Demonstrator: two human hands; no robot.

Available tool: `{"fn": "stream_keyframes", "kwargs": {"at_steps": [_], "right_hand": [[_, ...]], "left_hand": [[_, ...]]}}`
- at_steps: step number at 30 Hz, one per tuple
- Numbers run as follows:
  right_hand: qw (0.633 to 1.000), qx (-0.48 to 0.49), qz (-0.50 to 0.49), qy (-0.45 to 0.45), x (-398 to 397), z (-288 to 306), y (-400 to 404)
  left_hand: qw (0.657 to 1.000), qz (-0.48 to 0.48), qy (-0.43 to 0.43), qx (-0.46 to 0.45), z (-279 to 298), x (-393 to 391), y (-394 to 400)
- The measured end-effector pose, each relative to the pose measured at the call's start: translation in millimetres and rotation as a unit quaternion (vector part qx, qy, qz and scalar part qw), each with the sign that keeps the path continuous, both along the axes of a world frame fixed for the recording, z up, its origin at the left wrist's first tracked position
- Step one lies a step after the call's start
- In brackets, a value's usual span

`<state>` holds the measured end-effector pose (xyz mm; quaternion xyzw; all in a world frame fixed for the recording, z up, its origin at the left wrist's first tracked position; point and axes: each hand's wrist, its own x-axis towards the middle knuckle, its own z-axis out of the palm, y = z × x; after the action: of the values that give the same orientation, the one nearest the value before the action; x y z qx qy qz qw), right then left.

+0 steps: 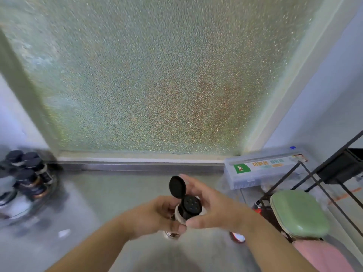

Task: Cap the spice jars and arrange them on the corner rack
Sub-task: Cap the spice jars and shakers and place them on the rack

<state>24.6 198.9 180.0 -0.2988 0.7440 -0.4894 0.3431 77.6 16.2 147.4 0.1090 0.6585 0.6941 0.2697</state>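
Note:
A spice jar with a black shaker top sits in my left hand, which grips its body low in the middle of the view. The jar's round black flip cap stands hinged open above the perforated top. My right hand curls around the top from the right, fingers behind the open cap and thumb by the jar's neck. Several black-capped spice jars stand grouped on a round tray at the far left. The black wire corner rack stands at the right.
A frosted glass window fills the back above a metal sill. A clear plastic box with a green label lies at the back right. A green lidded case and something pink sit by the rack.

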Motion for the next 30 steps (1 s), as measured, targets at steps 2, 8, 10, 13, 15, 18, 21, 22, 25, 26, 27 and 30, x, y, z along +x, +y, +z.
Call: {"fn": "stream_keyframes", "kwargs": {"at_steps": [2,8,10,13,15,18,21,22,25,26,27,30], "right_hand": [[0.997,-0.051,0.049,-0.028,-5.3,18.8,-26.7],[0.979,-0.196,0.017,-0.05,-1.1,61.5,-104.2],[0.979,-0.205,-0.02,-0.003,4.1,67.1,-125.6],[0.968,-0.134,-0.066,0.2,14.8,72.0,-147.7],[0.948,-0.102,-0.073,0.293,20.3,71.0,-156.7],[0.895,-0.077,-0.049,0.437,25.7,68.3,-166.2],[0.866,-0.062,-0.012,0.495,28.3,69.0,-169.4],[0.856,-0.062,0.002,0.513,28.8,69.6,-169.4],[0.806,-0.072,0.032,0.586,30.4,73.8,-168.4],[0.786,-0.068,0.044,0.612,31.0,75.4,-168.4],[0.771,-0.056,0.062,0.632,31.1,76.2,-168.5],[0.785,-0.016,0.12,0.608,30.4,81.2,-167.4]], "left_hand": [[1.0,-0.001,0.019,0.021,22.4,4.7,-23.0],[0.99,0.088,0.033,0.103,50.2,25.7,-85.8],[0.981,0.133,0.031,0.136,54.6,33.2,-100.2],[0.965,0.189,0.031,0.18,62.4,44.4,-118.7],[0.957,0.217,0.039,0.188,67.7,51.7,-128.5],[0.95,0.25,0.05,0.182,71.0,61.9,-136.3],[0.948,0.263,0.05,0.171,68.8,70.9,-142.7],[0.95,0.261,0.053,0.166,67.7,73.5,-145.6],[0.957,0.25,0.058,0.134,64.8,80.1,-155.9],[0.96,0.248,0.058,0.121,64.7,82.6,-159.4],[0.962,0.245,0.058,0.106,64.5,85.0,-163.4],[0.974,0.214,0.061,0.042,68.9,91.6,-173.5]]}}
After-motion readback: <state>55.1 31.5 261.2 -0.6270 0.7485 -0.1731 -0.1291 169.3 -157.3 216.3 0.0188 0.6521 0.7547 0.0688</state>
